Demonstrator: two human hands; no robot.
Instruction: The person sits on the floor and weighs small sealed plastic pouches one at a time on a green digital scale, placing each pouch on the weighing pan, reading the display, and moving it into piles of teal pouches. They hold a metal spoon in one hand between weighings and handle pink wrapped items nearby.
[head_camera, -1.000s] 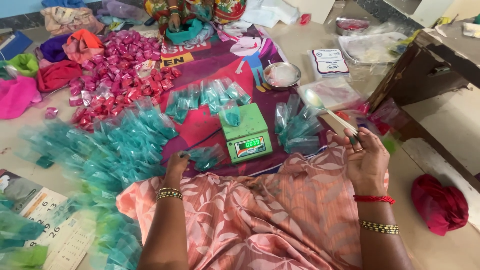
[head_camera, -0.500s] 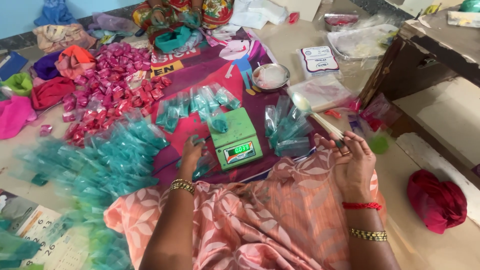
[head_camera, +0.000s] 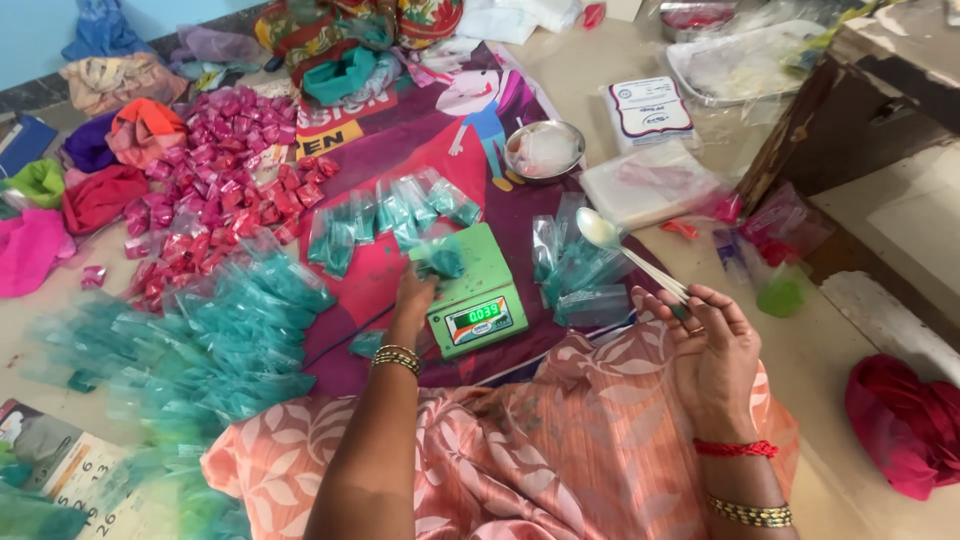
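I'm at the weighing step: my left hand (head_camera: 415, 295) sets a teal packet (head_camera: 443, 262) on the green scale (head_camera: 468, 290), fingers seemingly closed on it. My right hand (head_camera: 705, 335) pinches a white spoon (head_camera: 628, 250). Next comes checking the readout. Pink packets (head_camera: 215, 195) are heaped far left, a white labelled box (head_camera: 650, 108) beyond.

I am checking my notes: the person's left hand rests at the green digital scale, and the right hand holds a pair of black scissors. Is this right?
One detail is wrong. In the head view the right hand holds a white plastic spoon, not black scissors. The left hand does rest at the green digital scale.
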